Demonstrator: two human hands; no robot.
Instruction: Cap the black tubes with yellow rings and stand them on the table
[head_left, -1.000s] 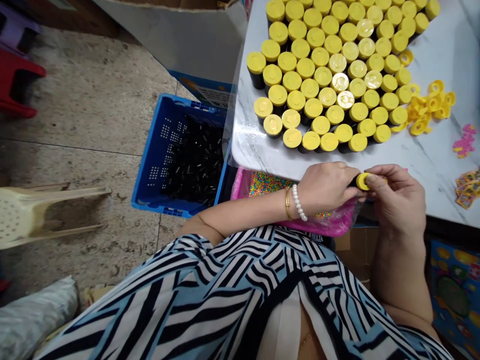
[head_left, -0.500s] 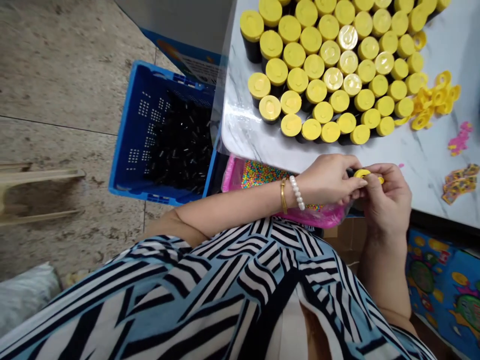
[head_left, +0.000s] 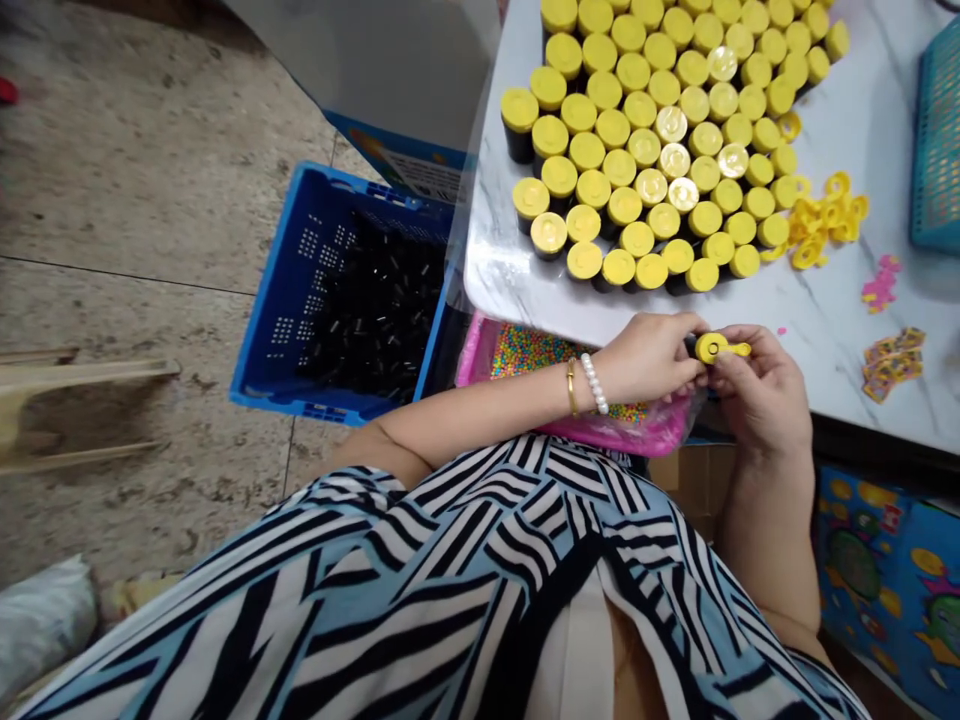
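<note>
My left hand, with a pearl bracelet at its wrist, is wrapped round a black tube that is mostly hidden by the fingers. A yellow ring-shaped cap with a small tab sits at the tube's end. My right hand pinches this cap between thumb and fingers. Both hands are over the table's front edge, beside a pink tray of small coloured beads. Many black tubes with yellow lids stand upright in a block on the marbled table.
Loose yellow rings, pink pieces and printed stickers lie at the right. A teal basket stands beyond them. On the floor, a blue crate holds black tubes. A blue printed box is below the table.
The view has shifted, bringing the teal basket in. The yellow cap, partly covered by fingers before, now shows its round face and tab at the tube's end.
</note>
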